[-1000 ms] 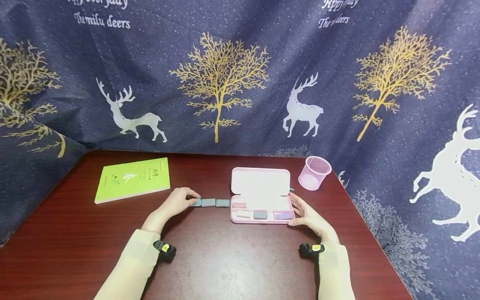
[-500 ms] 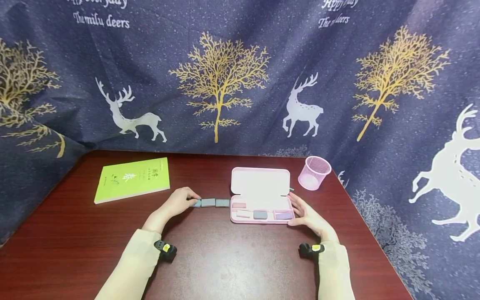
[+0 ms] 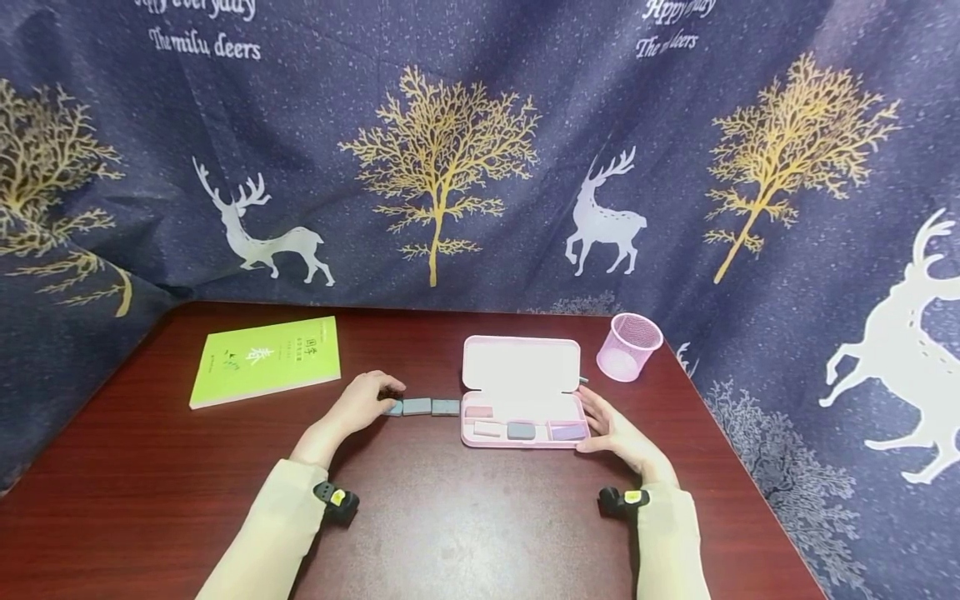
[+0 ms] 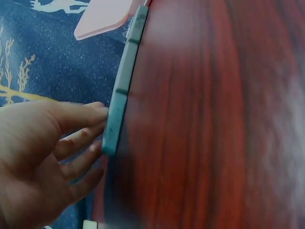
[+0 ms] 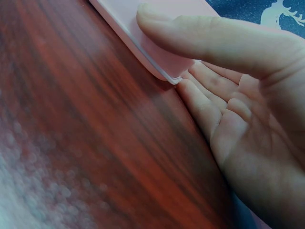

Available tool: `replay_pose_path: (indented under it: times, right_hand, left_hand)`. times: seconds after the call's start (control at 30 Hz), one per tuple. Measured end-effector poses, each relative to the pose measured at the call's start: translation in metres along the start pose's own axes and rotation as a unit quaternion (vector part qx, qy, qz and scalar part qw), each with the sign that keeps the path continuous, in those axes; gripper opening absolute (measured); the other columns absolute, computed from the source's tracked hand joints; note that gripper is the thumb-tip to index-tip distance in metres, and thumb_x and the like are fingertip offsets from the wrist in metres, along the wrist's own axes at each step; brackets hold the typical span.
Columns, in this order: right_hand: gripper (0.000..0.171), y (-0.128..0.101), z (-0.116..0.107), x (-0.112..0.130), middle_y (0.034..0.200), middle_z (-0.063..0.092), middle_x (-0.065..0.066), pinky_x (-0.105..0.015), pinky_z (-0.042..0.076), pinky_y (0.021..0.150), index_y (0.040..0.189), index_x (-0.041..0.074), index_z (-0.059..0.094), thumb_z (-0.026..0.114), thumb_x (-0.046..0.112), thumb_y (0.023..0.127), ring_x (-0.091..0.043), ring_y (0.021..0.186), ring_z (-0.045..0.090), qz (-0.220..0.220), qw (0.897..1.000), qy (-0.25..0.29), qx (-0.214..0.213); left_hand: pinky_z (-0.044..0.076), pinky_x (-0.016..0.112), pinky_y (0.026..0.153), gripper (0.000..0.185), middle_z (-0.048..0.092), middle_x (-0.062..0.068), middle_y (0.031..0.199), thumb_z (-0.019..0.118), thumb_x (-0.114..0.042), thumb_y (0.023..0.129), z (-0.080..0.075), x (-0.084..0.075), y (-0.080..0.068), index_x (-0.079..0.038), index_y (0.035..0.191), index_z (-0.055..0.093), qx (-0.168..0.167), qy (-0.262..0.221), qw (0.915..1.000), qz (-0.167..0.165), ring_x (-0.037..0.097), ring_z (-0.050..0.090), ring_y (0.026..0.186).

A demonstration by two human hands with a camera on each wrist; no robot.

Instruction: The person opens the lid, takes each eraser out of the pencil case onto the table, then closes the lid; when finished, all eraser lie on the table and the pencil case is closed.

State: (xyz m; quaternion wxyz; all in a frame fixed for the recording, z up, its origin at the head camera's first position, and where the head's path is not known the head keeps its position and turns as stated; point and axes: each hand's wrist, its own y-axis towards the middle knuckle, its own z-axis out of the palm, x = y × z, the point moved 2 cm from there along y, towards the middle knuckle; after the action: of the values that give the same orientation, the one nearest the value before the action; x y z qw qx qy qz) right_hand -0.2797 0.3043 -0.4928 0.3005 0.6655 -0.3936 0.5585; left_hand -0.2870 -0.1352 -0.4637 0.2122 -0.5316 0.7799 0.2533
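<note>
I have 2 arms reaching forward, the left arm (image 3: 262,529) and right arm (image 3: 667,542) well apart. My left hand (image 3: 362,402) leans inward, thumb straight, fingers relaxed just below it. My right hand (image 3: 618,435) angles inward, thumb extended, fingers loosely bent.

- Head: high, forward and down over table (image 3: 450,517)
- Left wrist: close on left hand (image 4: 38,152)
- Right wrist: close on right hand (image 5: 259,121)
- All share: case (image 3: 521,365)
</note>
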Motion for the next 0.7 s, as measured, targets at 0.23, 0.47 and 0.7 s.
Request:
replay_pose_path:
  times: [0.23,0.47,0.7]
  right_hand:
    - [0.102,-0.001,-0.001,-0.002,0.161,0.003,-0.028,-0.009,0.04,0.098,0.155,-0.001,0.005,0.073,-0.004,0.079,-0.05,0.146,0.008,-0.002,1.0,0.003,0.002]
    - [0.101,-0.001,-0.003,-0.003,0.161,0.005,-0.028,-0.008,0.039,0.098,0.155,-0.001,0.006,0.073,-0.003,0.08,-0.051,0.146,0.009,-0.002,1.0,-0.002,0.0]
    - [0.102,0.0,-0.001,0.0,0.161,0.005,-0.029,-0.007,0.038,0.098,0.155,0.0,0.006,0.073,-0.003,0.079,-0.05,0.146,0.011,0.004,1.0,0.001,0.0]
  left_hand:
    - [0.047,0.051,0.098,0.024,0.071,0.014,0.106,0.066,0.002,0.085,0.005,-0.026,0.01,-0.003,0.108,0.071,-0.054,-0.005,0.9985,0.009,0.036,0.062,0.109]
    - [0.049,0.046,0.097,0.021,0.073,0.008,0.102,0.067,-0.002,0.085,0.027,-0.051,0.021,-0.007,0.105,0.073,-0.067,-0.016,0.9973,0.024,0.029,0.065,0.106]
    - [0.049,0.046,0.096,0.018,0.073,0.006,0.099,0.067,-0.003,0.086,0.042,-0.071,0.028,-0.009,0.103,0.073,-0.045,-0.032,0.9982,0.024,0.027,0.066,0.104]
